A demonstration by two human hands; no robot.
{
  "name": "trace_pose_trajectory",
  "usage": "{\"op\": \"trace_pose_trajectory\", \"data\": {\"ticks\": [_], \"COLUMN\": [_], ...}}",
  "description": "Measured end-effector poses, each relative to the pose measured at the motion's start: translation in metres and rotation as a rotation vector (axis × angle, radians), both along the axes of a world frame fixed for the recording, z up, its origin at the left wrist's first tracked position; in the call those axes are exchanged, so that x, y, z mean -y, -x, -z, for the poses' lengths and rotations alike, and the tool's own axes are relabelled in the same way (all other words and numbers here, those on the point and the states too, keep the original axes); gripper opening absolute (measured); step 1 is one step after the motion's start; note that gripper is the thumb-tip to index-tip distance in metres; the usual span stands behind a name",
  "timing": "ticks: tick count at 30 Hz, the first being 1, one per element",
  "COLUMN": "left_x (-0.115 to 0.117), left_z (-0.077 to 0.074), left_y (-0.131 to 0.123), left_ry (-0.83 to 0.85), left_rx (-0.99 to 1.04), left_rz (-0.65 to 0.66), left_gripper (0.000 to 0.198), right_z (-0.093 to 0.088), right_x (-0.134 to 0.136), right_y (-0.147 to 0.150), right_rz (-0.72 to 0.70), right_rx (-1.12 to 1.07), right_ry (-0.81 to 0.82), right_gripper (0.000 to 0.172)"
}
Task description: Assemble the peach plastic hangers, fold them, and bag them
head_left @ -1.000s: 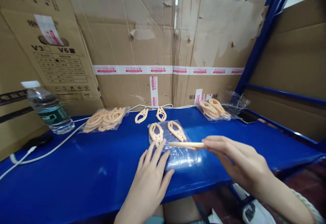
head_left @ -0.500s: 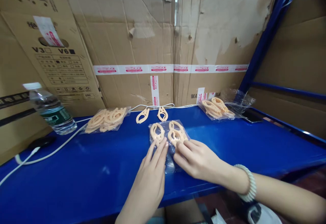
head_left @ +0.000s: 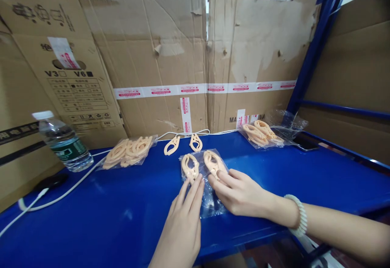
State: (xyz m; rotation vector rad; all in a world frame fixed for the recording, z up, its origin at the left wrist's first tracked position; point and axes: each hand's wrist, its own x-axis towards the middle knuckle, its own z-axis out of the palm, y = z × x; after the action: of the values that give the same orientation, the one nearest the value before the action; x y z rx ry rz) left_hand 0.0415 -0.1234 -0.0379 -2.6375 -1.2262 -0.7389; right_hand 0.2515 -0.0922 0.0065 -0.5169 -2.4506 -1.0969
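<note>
A clear plastic bag [head_left: 210,199] lies flat on the blue table, with peach folding hangers inside it in two groups side by side. My left hand [head_left: 183,215] is open, its straight fingers resting on the bag over the lower end of the left hanger [head_left: 190,165]. The curled fingers of my right hand [head_left: 239,191] grip the lower end of the right hanger [head_left: 212,160]; its lower part is hidden by them. Just behind the bag are two loose folding hangers, a left one [head_left: 171,146] and a right one [head_left: 196,143].
Filled bags of hangers lie at left [head_left: 129,152] and at right [head_left: 262,133]. A water bottle [head_left: 65,146], a black device [head_left: 51,182] and a white cable [head_left: 76,178] occupy the left side. A phone [head_left: 305,143] lies at back right. Cardboard [head_left: 158,57] walls the back.
The view has tilted up slightly, so everything sits lower. The right hanger's lower part has become more covered by my right fingers. My left hand keeps its place on the bag.
</note>
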Motion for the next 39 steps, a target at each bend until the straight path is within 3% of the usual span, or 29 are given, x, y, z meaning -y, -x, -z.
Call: {"op": "trace_pose_trajectory", "data": {"ticks": [3, 6, 9, 12, 13, 15, 17, 21, 25, 31, 34, 39], "left_x": [-0.001, -0.001, -0.001, -0.001, -0.001, 0.0, 0.001, 0.004, 0.005, 0.006, 0.006, 0.005], "left_z": [0.003, 0.003, 0.003, 0.003, 0.003, 0.004, 0.005, 0.008, 0.01, 0.007, 0.004, 0.006], "left_y": [0.001, 0.001, 0.002, 0.004, 0.005, 0.007, 0.008, 0.008, 0.008, 0.007, 0.007, 0.007], "left_ry": [-0.026, -0.033, -0.029, -0.036, -0.044, -0.058, -0.066, -0.047, -0.018, 0.043, 0.056, 0.043], "left_rx": [0.007, -0.009, -0.045, -0.071, -0.075, -0.086, -0.093, -0.076, -0.044, -0.033, -0.007, 0.045], "left_rz": [0.008, 0.007, 0.002, 0.002, 0.001, -0.004, -0.024, -0.076, -0.099, -0.104, -0.103, -0.069], "left_gripper": [0.082, 0.082, 0.079, 0.069, 0.065, 0.059, 0.056, 0.053, 0.051, 0.051, 0.055, 0.063], "right_z": [-0.006, -0.019, -0.041, -0.063, -0.067, -0.07, -0.065, -0.042, -0.024, -0.015, -0.018, -0.04], "right_x": [-0.004, -0.007, -0.012, -0.029, -0.039, -0.067, -0.101, -0.165, -0.199, -0.208, -0.2, -0.156], "right_y": [0.001, 0.002, -0.001, -0.008, -0.01, -0.011, -0.008, 0.007, 0.023, 0.026, 0.015, -0.017], "right_rz": [-0.052, -0.008, 0.026, -0.079, -0.089, 0.007, 0.126, 0.148, 0.152, 0.164, 0.209, 0.294], "right_rx": [0.074, 0.103, 0.096, -0.014, -0.073, -0.149, -0.114, -0.013, 0.055, 0.087, 0.07, -0.055], "right_ry": [-0.013, 0.042, 0.327, 0.74, 0.8, 0.754, 0.676, 0.662, 0.642, 0.586, 0.57, 0.515], "right_gripper": [0.026, 0.019, 0.012, 0.018, 0.015, 0.012, 0.028, 0.061, 0.063, 0.021, 0.011, 0.03]}}
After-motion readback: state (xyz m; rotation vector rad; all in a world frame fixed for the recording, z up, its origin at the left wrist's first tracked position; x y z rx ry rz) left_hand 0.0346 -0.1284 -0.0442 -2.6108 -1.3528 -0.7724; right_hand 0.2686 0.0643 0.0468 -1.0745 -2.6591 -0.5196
